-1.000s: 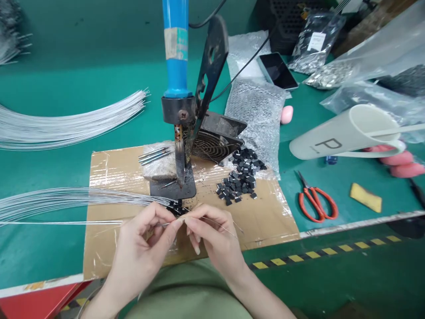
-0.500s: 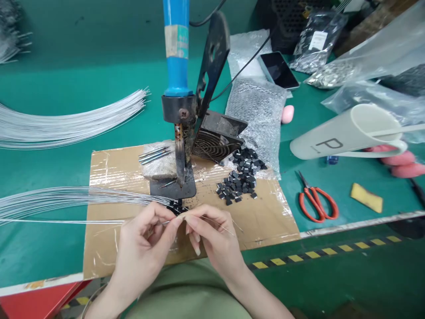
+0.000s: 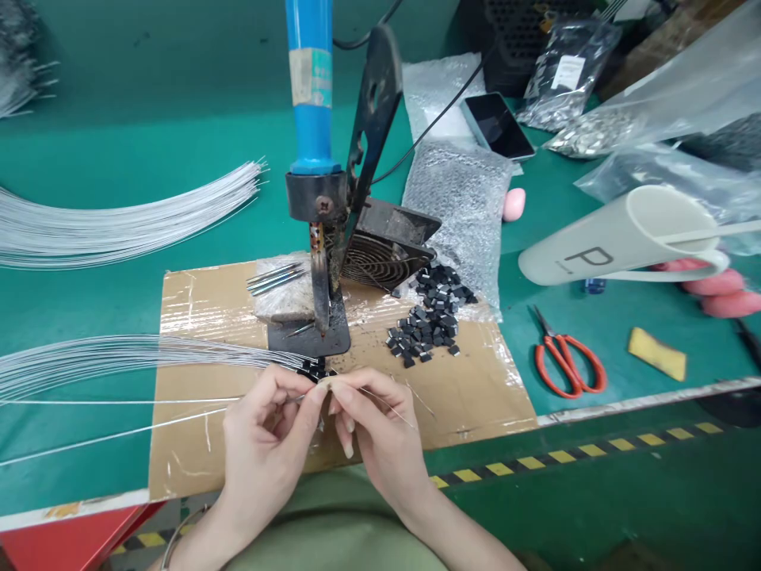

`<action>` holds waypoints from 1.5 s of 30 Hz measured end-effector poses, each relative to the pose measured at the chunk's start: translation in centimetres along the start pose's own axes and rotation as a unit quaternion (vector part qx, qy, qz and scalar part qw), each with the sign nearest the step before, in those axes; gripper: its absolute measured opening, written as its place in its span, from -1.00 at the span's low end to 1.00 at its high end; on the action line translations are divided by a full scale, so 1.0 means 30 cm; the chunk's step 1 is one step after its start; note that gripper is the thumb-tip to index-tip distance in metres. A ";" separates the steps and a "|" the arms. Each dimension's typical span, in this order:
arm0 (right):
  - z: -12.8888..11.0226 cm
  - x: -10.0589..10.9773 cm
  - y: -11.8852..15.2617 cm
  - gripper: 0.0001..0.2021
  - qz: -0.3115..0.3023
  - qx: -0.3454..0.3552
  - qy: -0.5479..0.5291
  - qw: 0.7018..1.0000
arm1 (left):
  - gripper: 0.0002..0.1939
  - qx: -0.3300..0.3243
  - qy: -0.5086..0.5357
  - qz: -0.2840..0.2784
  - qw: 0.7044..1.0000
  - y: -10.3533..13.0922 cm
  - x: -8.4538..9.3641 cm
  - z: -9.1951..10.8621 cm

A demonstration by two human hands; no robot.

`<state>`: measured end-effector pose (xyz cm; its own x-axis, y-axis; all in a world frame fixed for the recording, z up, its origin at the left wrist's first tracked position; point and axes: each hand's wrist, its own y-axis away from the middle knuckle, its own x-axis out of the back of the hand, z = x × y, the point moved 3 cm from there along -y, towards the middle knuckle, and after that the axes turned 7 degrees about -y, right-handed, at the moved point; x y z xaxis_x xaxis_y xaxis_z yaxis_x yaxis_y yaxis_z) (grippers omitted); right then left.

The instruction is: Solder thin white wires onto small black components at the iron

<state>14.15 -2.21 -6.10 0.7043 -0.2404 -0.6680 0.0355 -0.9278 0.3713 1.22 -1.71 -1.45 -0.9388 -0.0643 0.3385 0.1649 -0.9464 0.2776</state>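
The left hand (image 3: 267,448) and right hand (image 3: 386,440) pinch wires (image 3: 119,435) between the stand (image 3: 330,341) and the cardboard's (image 3: 487,388) near edge. Scissors (image 3: 564,361) lie well apart, near the table's (image 3: 511,293) edge.

On the right, a white mug (image 3: 600,244) stands beyond a yellow sponge (image 3: 657,354), while a phone (image 3: 501,127) lies farther off beside bubble wrap (image 3: 455,210).

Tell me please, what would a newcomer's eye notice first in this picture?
Probably the blue soldering iron, held tip down in a black stand near the upper centre. Below it, the left hand and right hand meet, pinching thin wires. Red-handled scissors and a white mug marked P stand out on the green table, at the right.
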 end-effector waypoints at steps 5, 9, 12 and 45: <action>-0.001 0.010 -0.004 -0.85 -0.020 0.018 0.035 0.999 | -0.83 0.010 0.021 0.001 1.000 -0.004 0.004 0.007; -0.017 0.007 -0.012 -0.77 -0.041 0.011 0.040 0.998 | -0.81 0.015 0.015 -0.014 1.000 -0.009 0.011 0.012; -0.027 0.002 -0.013 -0.72 -0.046 0.010 0.029 0.998 | -0.80 0.018 0.007 -0.016 1.000 -0.010 0.014 0.010; -0.016 0.006 -0.013 -0.92 -0.028 -0.017 0.039 0.999 | -0.86 -0.040 0.003 0.028 0.999 -0.007 0.022 0.002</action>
<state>14.60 -1.75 -6.06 0.7534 -0.1646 -0.6366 0.0986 -0.9289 0.3569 0.58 -1.53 -1.21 -0.9306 -0.1195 0.3459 0.1928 -0.9635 0.1858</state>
